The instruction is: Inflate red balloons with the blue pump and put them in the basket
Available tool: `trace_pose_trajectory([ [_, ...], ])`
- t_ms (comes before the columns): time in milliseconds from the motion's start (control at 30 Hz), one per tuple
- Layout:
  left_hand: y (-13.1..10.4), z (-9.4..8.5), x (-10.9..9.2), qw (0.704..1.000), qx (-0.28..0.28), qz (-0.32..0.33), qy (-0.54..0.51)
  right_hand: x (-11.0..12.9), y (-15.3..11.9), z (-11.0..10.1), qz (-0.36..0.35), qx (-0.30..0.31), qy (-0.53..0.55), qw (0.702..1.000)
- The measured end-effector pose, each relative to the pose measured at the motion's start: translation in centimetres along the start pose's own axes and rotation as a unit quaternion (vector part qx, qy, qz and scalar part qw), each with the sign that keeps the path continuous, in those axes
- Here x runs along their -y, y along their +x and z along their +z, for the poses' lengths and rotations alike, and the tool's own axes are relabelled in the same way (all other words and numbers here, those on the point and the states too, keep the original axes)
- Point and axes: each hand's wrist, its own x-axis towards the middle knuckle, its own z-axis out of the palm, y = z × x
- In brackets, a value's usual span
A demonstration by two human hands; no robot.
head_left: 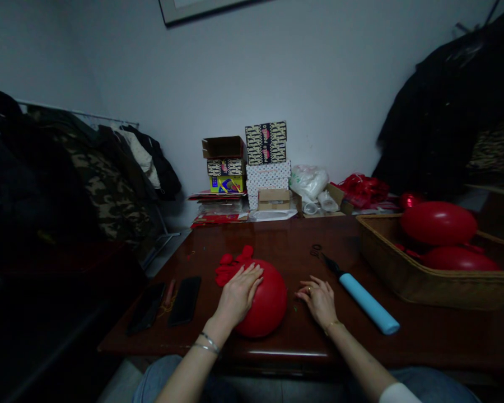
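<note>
My left hand lies over the upper left side of an inflated red balloon, its fingers stretched flat against it. The balloon rests on the dark wooden table near the front edge. Just behind it lies a bunch of small uninflated red balloons. To the balloon's right, my right hand is low over the table with loosely bent fingers, apart from the balloon. I see nothing in it. A tiny green bit lies below its fingertips. A light-blue balloon pump with a black nozzle lies to its right.
Scissors lie beyond the pump nozzle. At right, a wicker basket holds red balloons. Two dark phones lie at left. Stacked boxes and plastic bags line the table's back edge.
</note>
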Motion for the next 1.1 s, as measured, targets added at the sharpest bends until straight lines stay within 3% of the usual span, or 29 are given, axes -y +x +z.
trace_pose_trajectory([
  [333,-0.2,0.5,0.3,1.0,0.013,-0.006,0.001,1.7,0.8,-1.3,0.015,-0.097,0.113,0.989],
  [467,0.0,0.7,0.2,1.0,0.019,-0.005,0.003,5.3,1.9,-1.7,0.003,-0.136,0.199,0.971],
  [600,0.2,0.7,0.1,0.999,0.03,-0.01,0.005,10.0,2.2,-2.0,-0.033,-0.138,0.273,0.951],
  [700,0.3,0.6,0.0,1.0,0.029,-0.009,0.01,12.2,1.9,-2.2,-0.055,-0.146,0.3,0.941],
  [867,0.4,0.5,-0.4,0.999,0.031,-0.007,0.016,13.3,1.3,-2.1,-0.076,-0.165,0.307,0.934],
  [1100,0.5,0.6,-0.5,0.999,0.019,0.001,0.036,13.6,0.9,-1.9,-0.088,-0.145,0.315,0.934],
])
